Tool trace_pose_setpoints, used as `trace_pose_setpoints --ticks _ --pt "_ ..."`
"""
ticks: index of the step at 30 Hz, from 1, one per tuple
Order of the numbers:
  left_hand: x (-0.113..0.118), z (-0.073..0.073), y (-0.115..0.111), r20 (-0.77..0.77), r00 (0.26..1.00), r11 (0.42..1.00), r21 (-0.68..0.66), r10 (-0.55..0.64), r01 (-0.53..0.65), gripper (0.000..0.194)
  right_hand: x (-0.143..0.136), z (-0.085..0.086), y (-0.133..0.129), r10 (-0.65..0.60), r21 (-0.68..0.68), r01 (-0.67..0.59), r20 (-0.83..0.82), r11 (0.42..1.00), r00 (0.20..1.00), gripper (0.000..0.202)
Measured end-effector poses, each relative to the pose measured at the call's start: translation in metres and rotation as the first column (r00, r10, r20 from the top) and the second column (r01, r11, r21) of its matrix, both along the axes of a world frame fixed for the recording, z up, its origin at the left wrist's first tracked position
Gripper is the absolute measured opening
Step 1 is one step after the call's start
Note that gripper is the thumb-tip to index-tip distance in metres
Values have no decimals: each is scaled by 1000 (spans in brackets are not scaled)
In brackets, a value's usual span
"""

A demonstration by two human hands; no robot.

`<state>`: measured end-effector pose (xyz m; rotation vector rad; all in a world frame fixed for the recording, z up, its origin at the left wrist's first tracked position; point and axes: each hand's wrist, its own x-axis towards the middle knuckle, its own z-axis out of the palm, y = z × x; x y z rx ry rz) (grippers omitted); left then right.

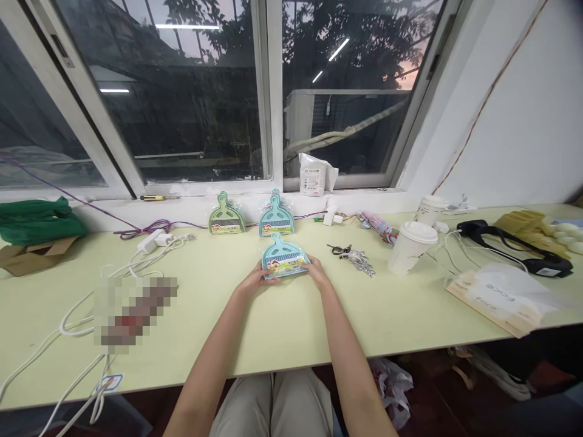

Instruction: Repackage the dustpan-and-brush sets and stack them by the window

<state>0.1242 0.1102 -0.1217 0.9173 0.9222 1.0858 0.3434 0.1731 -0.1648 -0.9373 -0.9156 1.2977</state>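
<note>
Dustpan set (283,262), blue: spans your left hand (255,280) and right hand (317,272), fingers curled round lower corners; handle points away from you, wide edge crosswise; blue stack (276,214) just beyond; neither hand nearer.

Soft indoor light, lamp reflections (186,27), pixelated patch (136,312)

Just there, a light-blue dustpan-and-brush set (285,257) is showing its yellow-green label (288,265), handle (276,239) pointing up, both lower sides being gripped.
</note>
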Motion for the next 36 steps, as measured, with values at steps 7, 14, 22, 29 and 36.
trace_pose_setpoints --ticks 7,14,22,29,36 --pt "11 5 -1 -247 960 884 467 132 -1 98 6 6 3 -147 -174 120 -153 977 977 47" --pt "19 -5 3 -298 812 782 557 502 -280 14 5 8 -4 -63 -61 57 -96 996 993 48" --pt "4 -17 35 -406 661 764 472 631 -439 64 -17 1 22 -285 224 241 190 944 940 38" --pt "-18 -28 116 -475 560 706 631 679 -321 21 -39 3 98 -375 452 158 445 878 813 39" --pt "-23 -27 194 -459 485 644 686 745 -340 55 -60 -3 184 -504 600 -27 694 800 514 60"
